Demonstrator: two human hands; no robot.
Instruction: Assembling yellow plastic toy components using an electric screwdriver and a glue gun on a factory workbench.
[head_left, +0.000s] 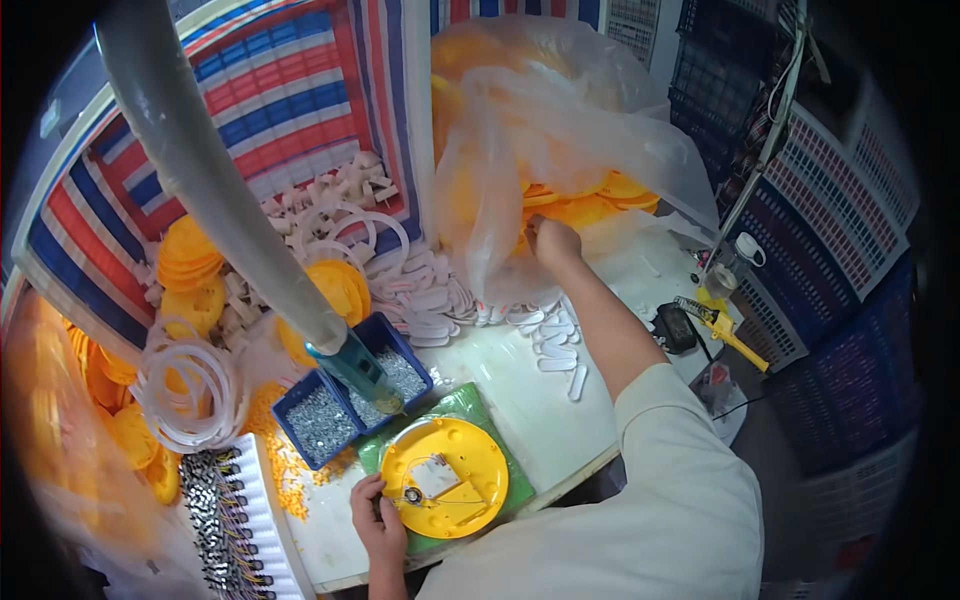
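Note:
My left hand (378, 520) is at the left rim of a round yellow plastic housing (480, 460), its fingers curled around something small and dark that I cannot make out. The housing lies on a green pad (462, 402) and carries a white square part (436, 476), a small round metal-looking part (413, 495) and thin wire. My right arm stretches far forward. At the mouth of a clear plastic bag (490, 190), my right hand (553, 243) is closed against a pile of yellow plastic discs (600, 198); what its fingertips grip is hidden.
Blue bins (318, 420) of small metal screws stand left of the pad, beneath a thick grey pipe (215, 170). White oval pieces (555, 345), clear rings (190, 385), small orange parts (285, 480) and a foam tray of wired components (262, 510) surround them. A yellow-handled soldering iron (735, 340) rests at right.

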